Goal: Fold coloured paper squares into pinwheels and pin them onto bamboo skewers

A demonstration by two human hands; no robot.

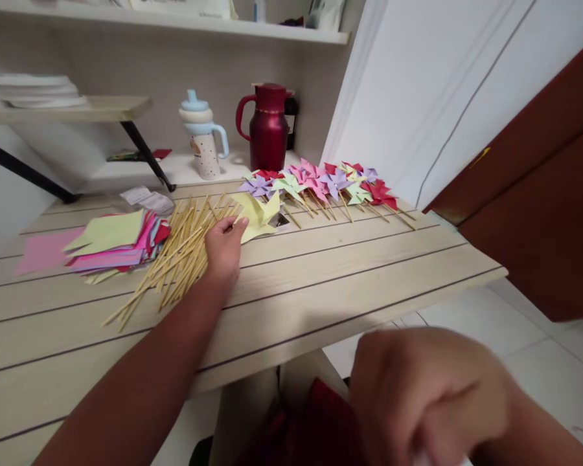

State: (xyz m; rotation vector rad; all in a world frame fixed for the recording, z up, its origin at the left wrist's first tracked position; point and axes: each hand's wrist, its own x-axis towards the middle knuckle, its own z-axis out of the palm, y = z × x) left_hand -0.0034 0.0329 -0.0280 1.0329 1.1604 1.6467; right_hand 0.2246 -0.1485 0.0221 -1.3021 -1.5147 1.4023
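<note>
Left hand (223,249) touches yellow pinwheel (258,215); no legible writing.

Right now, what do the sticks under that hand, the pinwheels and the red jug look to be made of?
The sticks under the left hand look like bare, pale bamboo or wood: thin, straight, matte. The pinwheels seem to be folded coloured paper, flat and matte with crisp creases. The red jug looks like lacquered metal or hard plastic, going by its smooth sheen; which one is unclear.

Right hand (430,388) blurred, cut off by bottom edge; grasp unclear.
</note>
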